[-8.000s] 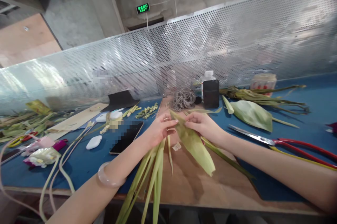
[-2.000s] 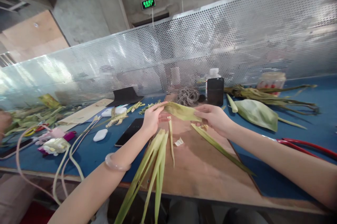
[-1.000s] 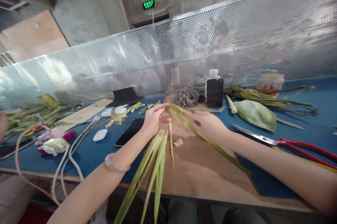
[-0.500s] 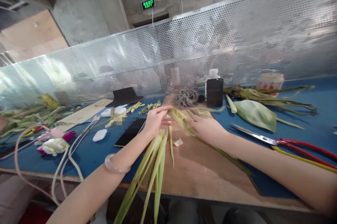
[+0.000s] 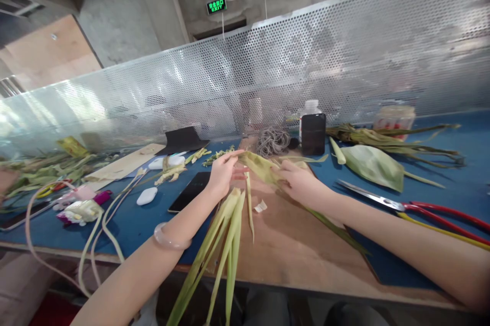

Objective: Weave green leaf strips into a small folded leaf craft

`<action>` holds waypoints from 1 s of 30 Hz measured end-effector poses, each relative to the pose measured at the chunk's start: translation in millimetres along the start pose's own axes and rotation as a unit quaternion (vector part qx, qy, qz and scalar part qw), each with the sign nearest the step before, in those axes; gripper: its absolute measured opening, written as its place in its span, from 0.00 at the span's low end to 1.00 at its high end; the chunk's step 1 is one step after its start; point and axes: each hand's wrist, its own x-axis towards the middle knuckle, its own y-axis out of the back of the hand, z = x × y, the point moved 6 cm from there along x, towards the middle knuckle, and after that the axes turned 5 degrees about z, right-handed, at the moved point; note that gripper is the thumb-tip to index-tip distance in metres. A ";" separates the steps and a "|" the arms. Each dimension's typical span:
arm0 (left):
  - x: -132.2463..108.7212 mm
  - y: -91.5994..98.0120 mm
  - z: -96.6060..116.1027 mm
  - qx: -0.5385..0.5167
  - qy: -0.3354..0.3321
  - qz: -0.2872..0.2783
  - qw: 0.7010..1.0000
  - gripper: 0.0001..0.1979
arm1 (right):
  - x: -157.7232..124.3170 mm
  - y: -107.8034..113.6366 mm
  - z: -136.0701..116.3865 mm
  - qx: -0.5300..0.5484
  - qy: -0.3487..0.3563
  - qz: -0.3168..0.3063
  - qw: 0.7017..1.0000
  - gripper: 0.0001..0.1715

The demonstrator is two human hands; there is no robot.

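One surface [image 5: 306, 257] spreads beneath the left hand [image 5: 222, 172] and right hand [image 5: 301, 183], slightly apart, both pinching the thin green husk [image 5: 261, 167] between them, which could split if they tug unevenly.

One yellow-green leaf [image 5: 261, 166], seemingly creased, aslant between left fingers [image 5: 230, 157] and right fingers [image 5: 288, 169].

cord [image 5: 272, 142] lies behind the leaf [image 5: 262, 167] — scissors [image 5: 386, 202] to its right, a flat phone [image 5: 189, 193] to its left.
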 end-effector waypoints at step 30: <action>3.6 5.7 2.4 -0.022 -0.066 0.022 0.997 0.19 | -4.7 37.6 0.1 0.236 -0.089 0.194 0.948 0.24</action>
